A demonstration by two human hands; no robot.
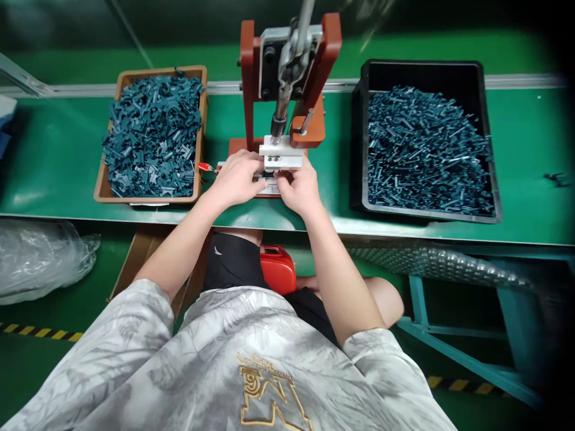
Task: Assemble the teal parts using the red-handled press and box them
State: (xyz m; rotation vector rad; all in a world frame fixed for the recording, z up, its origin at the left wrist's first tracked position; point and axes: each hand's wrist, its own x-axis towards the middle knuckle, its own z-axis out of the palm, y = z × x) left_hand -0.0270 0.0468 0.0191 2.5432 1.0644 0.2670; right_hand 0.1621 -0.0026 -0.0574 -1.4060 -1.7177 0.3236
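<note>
Both of my hands are at the base of a toggle press (291,72) with a reddish-brown frame. My left hand (242,176) reaches in from the left, its fingers curled at the metal fixture (271,188) under the white press block (282,154). From the right, my right hand (300,184) comes to the same fixture, thumb pointing inward and fingers partly behind the block. A small dark part seems to lie between the thumbs, too small and covered to make out. The fingertips of both hands are mostly hidden.
A tan bin (200,137) heaped with dark teal plastic pieces stands left of the press. To the right is a black bin (359,149) of thin teal pieces. A red-tipped lever (205,167) sticks out left of the fixture. Loose dark pieces (557,178) lie far right on the green table (525,143).
</note>
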